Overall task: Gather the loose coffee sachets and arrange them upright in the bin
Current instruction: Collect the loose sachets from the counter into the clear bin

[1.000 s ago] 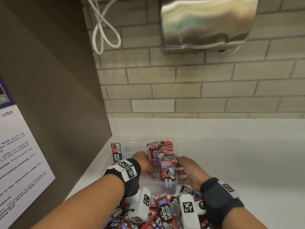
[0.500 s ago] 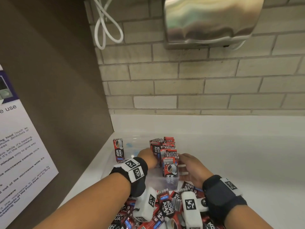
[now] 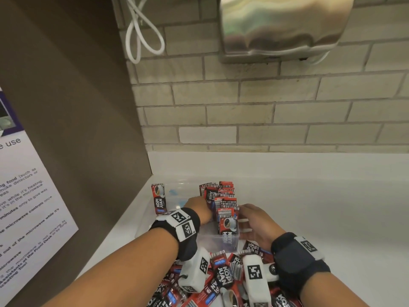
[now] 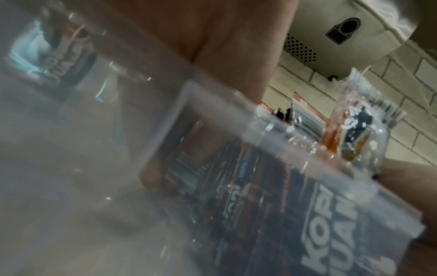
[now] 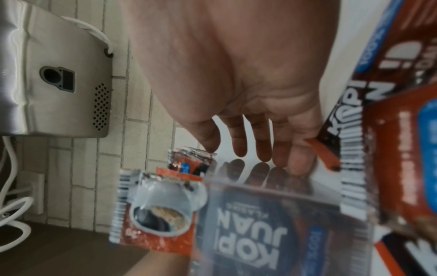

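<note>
A clear plastic bin point(image 3: 221, 243) sits on the white counter. A row of red-and-black coffee sachets point(image 3: 225, 202) stands upright along its right side, and one sachet point(image 3: 159, 198) stands alone at the far left corner. My left hand point(image 3: 199, 209) is inside the bin and presses against the left face of the row point(image 4: 319, 224). My right hand point(image 3: 254, 220) is outside, its straight fingers point(image 5: 238, 142) touching the bin's right wall. Loose sachets point(image 3: 223, 275) lie heaped in front of the bin, under my wrists.
A steel hand dryer point(image 3: 281, 27) hangs on the brick wall above, with a white cable point(image 3: 141, 36) looped beside it. A brown side panel point(image 3: 77, 107) with a notice point(image 3: 24, 207) closes off the left. Bare white counter point(image 3: 321, 218) stretches to the right.
Both hands stay on either side of the upright row, with the left shifted slightly deeper into the bin. The head view has tilted a little.
</note>
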A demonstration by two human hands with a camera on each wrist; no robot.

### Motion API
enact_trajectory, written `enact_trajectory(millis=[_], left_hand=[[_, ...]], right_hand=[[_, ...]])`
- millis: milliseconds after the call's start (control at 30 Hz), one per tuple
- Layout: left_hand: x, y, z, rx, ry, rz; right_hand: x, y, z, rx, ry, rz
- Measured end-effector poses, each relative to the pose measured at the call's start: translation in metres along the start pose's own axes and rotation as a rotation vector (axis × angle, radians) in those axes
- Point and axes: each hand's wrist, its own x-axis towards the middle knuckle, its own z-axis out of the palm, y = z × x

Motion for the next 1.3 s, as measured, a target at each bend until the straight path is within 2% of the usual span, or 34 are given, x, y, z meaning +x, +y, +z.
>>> enact_trajectory(millis=[133,333,433,533,733,800,867,1000,1100,1233,1300], left_hand=[[-0.006,0.004,-0.003,0.192,-0.073,0.045],[-0.012,0.005,-0.005,0.290,-0.114,0.093],[-0.015,0.005,-0.009,0.232,-0.150,0.020],[-0.020,0.006,-0.019,0.143,-0.175,0.005],[-0.031,-0.007,-0.039,0.060,-0.090,-0.067],[-0.040,-0.015,-0.049,0.019,-0.061,-0.029],[-0.056,-0.025,-0.059,-0.010,-0.035,0.025],[-0.110,-0.057,-0.067,0.000,0.013,0.141],[-0.154,-0.093,-0.059,0.016,-0.027,0.153],[-0.188,-0.130,-0.034,0.104,-0.141,0.089],[-0.191,-0.137,-0.019,0.086,-0.179,0.066]], right_hand=[[-0.001,0.001,0.000,0.001,-0.004,0.005],[-0.004,0.001,-0.001,-0.005,-0.003,0.006],[-0.007,0.000,-0.004,-0.009,0.008,0.003],[-0.013,-0.008,-0.011,-0.061,0.049,-0.043],[-0.038,-0.041,-0.033,-0.193,0.155,-0.198],[-0.054,-0.048,-0.039,-0.308,0.143,-0.221],[-0.071,-0.046,-0.048,-0.531,0.112,-0.211],[-0.110,-0.023,-0.069,-1.005,-0.042,-0.067],[-0.140,-0.007,-0.078,-1.164,-0.126,0.040],[-0.152,0.017,-0.075,-1.294,-0.151,0.029],[-0.150,0.025,-0.063,-1.357,-0.110,0.002]])
